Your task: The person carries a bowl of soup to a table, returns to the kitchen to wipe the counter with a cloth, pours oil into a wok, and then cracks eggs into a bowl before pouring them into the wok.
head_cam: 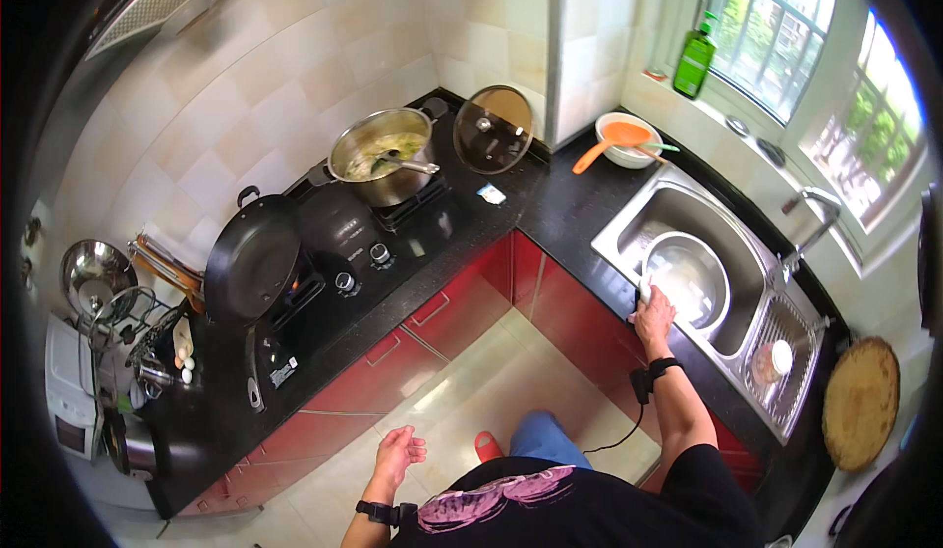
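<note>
A round metal pot [686, 261] sits in the large basin of the stainless steel sink [744, 253]. My right hand [654, 316] closes around its handle at the sink's front edge; the fingers hide most of that handle. What lies in the pot is washed out by glare. My left hand [400, 446] hangs in the air over the floor, away from the counter, holding nothing, its fingers loosely bent and apart.
On the stove stand a stockpot [383, 188] of soup with a ladle and a tilted black wok [250, 261]. A glass lid [492, 130] leans behind. An orange ladle [622, 135] rests across a white bowl [630, 157]. A faucet [799, 250] overhangs the sink; a jar [772, 362] occupies the drainer.
</note>
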`<state>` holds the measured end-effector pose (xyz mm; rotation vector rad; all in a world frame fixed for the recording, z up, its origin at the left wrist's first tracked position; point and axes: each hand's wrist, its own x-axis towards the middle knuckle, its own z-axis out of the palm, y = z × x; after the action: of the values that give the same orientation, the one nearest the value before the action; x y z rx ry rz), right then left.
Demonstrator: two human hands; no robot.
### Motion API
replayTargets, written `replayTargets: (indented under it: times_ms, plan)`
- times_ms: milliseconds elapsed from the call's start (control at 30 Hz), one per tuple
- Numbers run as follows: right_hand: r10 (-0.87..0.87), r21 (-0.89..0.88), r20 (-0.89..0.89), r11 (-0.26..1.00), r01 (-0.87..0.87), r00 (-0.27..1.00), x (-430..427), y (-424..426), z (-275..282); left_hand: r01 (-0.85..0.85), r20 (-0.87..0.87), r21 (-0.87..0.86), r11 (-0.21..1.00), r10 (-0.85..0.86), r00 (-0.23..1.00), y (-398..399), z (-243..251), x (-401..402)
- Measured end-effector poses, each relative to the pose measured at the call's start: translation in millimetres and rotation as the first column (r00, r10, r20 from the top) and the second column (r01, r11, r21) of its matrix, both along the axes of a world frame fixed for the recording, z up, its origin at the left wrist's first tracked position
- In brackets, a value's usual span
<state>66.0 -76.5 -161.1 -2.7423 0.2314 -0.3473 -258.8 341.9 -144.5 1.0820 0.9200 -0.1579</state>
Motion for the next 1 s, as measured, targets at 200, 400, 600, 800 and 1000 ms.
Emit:
replayTargets:
  times_ms: [200,400,600,800,1000]
  plan:
    - [0.241,0.048,0.221,0.965,-0.258,0.945,77,71,-25,0.004,-0.085,-0.008,1.0,-0.005,0.996,-9,-15,35]
    - [0.323,0.436,0.285,0.795,-0.422,0.902,151,173,-2,-0.102,-0.102,0.016,0.995,0.104,0.989,-18,7,73]
    - [0.422,-0.082,-0.054,0.902,-0.425,0.905,173,273,-1,-0.282,-0.112,0.084,0.956,0.29,0.95,-33,22,58]
    - [0.683,-0.204,-0.182,0.677,-0.707,0.707,140,284,6,-0.424,-0.225,0.095,0.901,0.434,0.872,-54,13,38]
    - [0.964,0.132,0.11,0.228,-0.965,0.243,104,305,9,-0.252,-0.149,0.106,0.962,0.266,0.952,-48,14,102]
